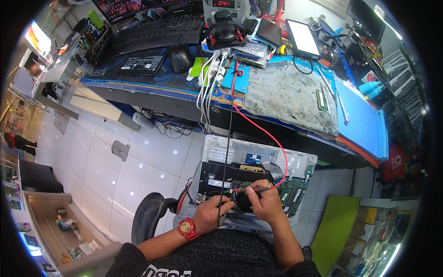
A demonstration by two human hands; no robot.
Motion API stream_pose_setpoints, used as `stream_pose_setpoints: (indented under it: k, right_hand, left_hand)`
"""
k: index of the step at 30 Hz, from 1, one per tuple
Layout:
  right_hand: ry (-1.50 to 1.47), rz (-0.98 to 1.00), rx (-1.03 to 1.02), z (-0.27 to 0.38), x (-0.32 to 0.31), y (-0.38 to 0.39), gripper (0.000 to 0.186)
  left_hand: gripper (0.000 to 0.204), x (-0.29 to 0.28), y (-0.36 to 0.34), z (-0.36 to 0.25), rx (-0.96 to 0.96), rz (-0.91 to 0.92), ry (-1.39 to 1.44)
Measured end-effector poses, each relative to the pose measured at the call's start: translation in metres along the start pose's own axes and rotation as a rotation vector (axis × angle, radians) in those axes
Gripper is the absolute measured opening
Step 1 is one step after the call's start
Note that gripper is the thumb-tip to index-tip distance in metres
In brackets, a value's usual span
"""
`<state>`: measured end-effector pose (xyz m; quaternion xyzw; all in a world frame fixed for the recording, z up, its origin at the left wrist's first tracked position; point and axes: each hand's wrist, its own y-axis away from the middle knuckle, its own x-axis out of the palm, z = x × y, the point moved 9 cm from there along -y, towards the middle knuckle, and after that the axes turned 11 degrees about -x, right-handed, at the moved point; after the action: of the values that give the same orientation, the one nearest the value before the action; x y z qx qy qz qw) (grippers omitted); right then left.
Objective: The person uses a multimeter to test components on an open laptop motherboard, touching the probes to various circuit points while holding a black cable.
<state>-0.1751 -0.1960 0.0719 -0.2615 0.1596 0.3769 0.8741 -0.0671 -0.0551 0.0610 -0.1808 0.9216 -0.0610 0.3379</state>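
Note:
An opened laptop base (214,147) rests on my lap, its green circuit board (295,189) and black battery (212,171) exposed. My right hand (266,203) is closed around a test probe (253,189) on a red lead (278,143). The probe's tip points left, over the laptop's inside near its front edge. My left hand (213,210), with a red watch (187,228) at the wrist, is pinched at the laptop's near edge. A black lead (227,157) runs down across its fingers; what they grip is hidden.
Beyond the laptop stands a workbench with a grey stained mat (290,97), a black mouse (182,58), a keyboard (152,34) and a power supply (226,10) with a red display. White cables (210,83) hang over its front edge. A chair armrest (150,217) is at my left.

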Motion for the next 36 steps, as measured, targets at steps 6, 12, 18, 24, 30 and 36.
stream_pose_setpoints:
  k: [6, 12, 18, 24, 30, 36]
  right_hand:
    - [0.010, 0.009, -0.001, -0.0014, 0.0003, 0.0011, 0.012]
    - [-0.026, -0.001, 0.034, -0.0052, 0.0012, 0.0028, 0.012]
    - [-0.019, 0.000, 0.024, -0.0047, 0.0010, 0.0021, 0.012]
    - [-0.016, 0.003, 0.036, -0.0029, 0.0006, 0.0012, 0.012]
    - [-0.015, 0.005, 0.015, -0.0021, 0.0010, 0.0012, 0.012]
    - [0.004, 0.004, 0.002, -0.0023, 0.0008, 0.0015, 0.012]
  left_hand:
    - [0.043, 0.0001, -0.0015, -0.0006, -0.011, 0.015, 0.005]
    - [0.043, -0.0002, -0.0014, -0.0006, -0.002, 0.005, -0.002]
    - [0.043, -0.0005, -0.0016, -0.0014, 0.007, -0.003, -0.002]
    - [0.043, -0.0004, -0.0009, -0.0001, 0.007, -0.005, 0.003]
    - [0.043, -0.0010, -0.0010, -0.0006, 0.007, 0.000, -0.002]
    - [0.042, -0.0001, -0.0007, -0.0002, 0.008, -0.006, -0.007]
